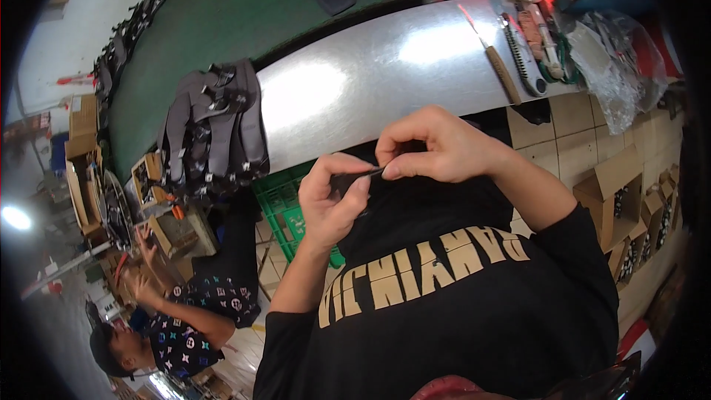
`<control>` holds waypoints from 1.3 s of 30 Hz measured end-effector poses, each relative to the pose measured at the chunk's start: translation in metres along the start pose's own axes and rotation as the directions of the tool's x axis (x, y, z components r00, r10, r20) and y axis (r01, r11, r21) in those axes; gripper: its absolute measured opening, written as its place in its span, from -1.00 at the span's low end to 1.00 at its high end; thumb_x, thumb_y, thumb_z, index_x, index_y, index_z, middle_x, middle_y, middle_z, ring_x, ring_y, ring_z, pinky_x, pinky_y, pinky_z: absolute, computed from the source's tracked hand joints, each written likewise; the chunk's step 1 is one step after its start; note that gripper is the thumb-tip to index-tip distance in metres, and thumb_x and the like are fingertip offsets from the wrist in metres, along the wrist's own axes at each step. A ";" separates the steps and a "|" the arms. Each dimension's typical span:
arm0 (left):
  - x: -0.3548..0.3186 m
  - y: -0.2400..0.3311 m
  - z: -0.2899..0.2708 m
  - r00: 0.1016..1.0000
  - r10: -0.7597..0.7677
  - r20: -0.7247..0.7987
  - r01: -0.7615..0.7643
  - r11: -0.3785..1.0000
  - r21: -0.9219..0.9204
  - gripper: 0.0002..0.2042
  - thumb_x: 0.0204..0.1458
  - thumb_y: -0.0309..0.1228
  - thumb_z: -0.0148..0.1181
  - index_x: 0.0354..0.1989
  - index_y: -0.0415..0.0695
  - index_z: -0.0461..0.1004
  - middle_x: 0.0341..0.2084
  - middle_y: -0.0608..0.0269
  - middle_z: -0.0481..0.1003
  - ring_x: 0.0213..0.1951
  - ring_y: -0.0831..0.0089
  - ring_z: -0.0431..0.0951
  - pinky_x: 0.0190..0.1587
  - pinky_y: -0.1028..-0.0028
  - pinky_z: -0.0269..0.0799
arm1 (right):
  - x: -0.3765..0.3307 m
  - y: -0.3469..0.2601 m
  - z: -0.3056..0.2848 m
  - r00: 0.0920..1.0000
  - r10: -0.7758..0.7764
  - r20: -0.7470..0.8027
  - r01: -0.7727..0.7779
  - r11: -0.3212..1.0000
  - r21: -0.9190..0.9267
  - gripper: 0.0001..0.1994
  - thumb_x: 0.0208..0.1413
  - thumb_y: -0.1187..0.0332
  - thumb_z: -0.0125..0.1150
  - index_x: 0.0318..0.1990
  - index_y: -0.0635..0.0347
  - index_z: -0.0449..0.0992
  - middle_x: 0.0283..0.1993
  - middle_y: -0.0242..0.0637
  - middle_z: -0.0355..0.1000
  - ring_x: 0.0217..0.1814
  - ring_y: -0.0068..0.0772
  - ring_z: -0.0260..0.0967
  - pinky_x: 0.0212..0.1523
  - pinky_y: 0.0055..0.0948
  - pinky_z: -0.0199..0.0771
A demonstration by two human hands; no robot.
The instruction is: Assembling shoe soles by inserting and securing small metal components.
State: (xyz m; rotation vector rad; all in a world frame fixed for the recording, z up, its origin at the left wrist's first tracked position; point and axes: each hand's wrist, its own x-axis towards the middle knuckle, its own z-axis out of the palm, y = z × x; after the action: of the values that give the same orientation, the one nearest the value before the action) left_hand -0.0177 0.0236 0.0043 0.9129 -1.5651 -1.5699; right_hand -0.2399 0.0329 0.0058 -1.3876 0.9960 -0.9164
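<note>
Closest to us is the black T-shirt (474, 333); just beyond it, the left hand (329, 196) and the right hand (437, 152) meet on the near side of the steel worktop (370, 81). Thumb and forefinger of each are clamped on a thin dark piece (377, 172), which sits between the two sets of fingertips. We judge it light, pliable and unlikely to break; we recommend holding it by its edges, with pads opposed. We cannot tell whether its surface is slippery. Fingers cover most of it, and its dark colour merges with the cloth behind, so we cannot make out its outline or material. To the left, the forearm partly hides a green plastic crate (281, 207).
</note>
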 end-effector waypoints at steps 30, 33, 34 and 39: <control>0.024 -0.054 -0.008 0.704 -0.698 0.132 0.279 0.101 -0.955 -0.75 0.11 -0.18 0.17 -0.25 -0.10 0.51 -0.40 0.28 0.57 -0.42 0.48 0.52 -0.70 0.63 0.17 | -0.007 0.053 0.063 0.975 -0.012 -0.220 0.027 0.998 0.065 -0.54 0.20 0.56 -0.06 0.29 0.25 0.24 -0.48 -0.36 0.38 -0.51 -0.62 0.28 -0.38 -0.58 0.34; 0.024 -0.049 -0.006 0.671 -0.736 0.090 0.270 0.129 -0.954 -0.76 0.12 -0.17 0.16 -0.27 -0.10 0.51 -0.43 0.28 0.56 -0.48 0.50 0.48 -0.71 0.64 0.13 | -0.006 0.046 0.059 0.968 0.064 -0.242 -0.008 0.974 0.227 -0.64 0.24 0.51 -0.05 0.19 0.31 0.37 -0.49 -0.40 0.36 -0.53 -0.66 0.23 -0.43 -0.63 0.29; 0.025 -0.046 -0.005 0.664 -0.745 0.061 0.266 0.159 -0.951 -0.76 0.12 -0.17 0.16 -0.30 -0.10 0.51 -0.46 0.29 0.55 -0.50 0.51 0.46 -0.71 0.65 0.12 | -0.005 0.043 0.055 0.968 0.170 -0.187 -0.081 0.910 0.406 -0.68 0.26 0.48 -0.05 0.13 0.33 0.43 -0.49 -0.43 0.34 -0.55 -0.69 0.21 -0.47 -0.65 0.26; 0.029 -0.041 0.004 0.747 -0.531 -0.400 0.094 0.680 -0.727 -0.57 0.21 0.00 -0.01 -0.41 -0.14 0.49 -0.59 0.32 0.47 -0.60 0.57 0.40 -0.68 0.64 0.15 | -0.010 0.037 0.057 0.955 0.279 0.100 -0.291 0.821 0.491 -0.44 0.29 0.44 -0.07 0.40 0.21 -0.06 -0.48 -0.33 0.40 -0.62 -0.69 0.19 -0.59 -0.72 0.17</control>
State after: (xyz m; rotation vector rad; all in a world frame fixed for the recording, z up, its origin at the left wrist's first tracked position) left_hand -0.0358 0.0000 -0.0363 1.1375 -0.3171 -1.6829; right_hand -0.1923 0.0617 -0.0340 -0.7800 0.8387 -0.8502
